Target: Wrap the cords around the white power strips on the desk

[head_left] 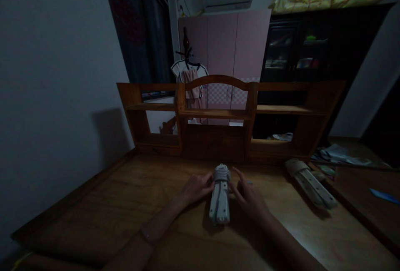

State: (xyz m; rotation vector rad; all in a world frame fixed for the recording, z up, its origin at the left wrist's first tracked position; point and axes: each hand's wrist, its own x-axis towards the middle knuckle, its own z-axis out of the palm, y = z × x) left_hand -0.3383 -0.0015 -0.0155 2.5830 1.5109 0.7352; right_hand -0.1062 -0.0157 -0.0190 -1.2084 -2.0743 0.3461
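A white power strip (220, 206) stands on the wooden desk in front of me, its grey-white cord (222, 174) wound round its far end. Small dark holes dot the side that faces me. My left hand (197, 187) is closed at the strip's left edge, its fingertips against the casing just below the cord. On the opposite edge, my right hand (245, 194) touches the strip with its thumb side, the index finger stretched out and the other fingers curled. Further right on the desk lies a second power strip (314, 187), also wrapped in its cord.
A wooden shelf unit (215, 115) runs along the back of the desk (140, 204). The wall (62, 96) borders the desk on the left. At the far right, a lower wooden surface (364, 183) bears a blue flat item (384, 195) and papers.
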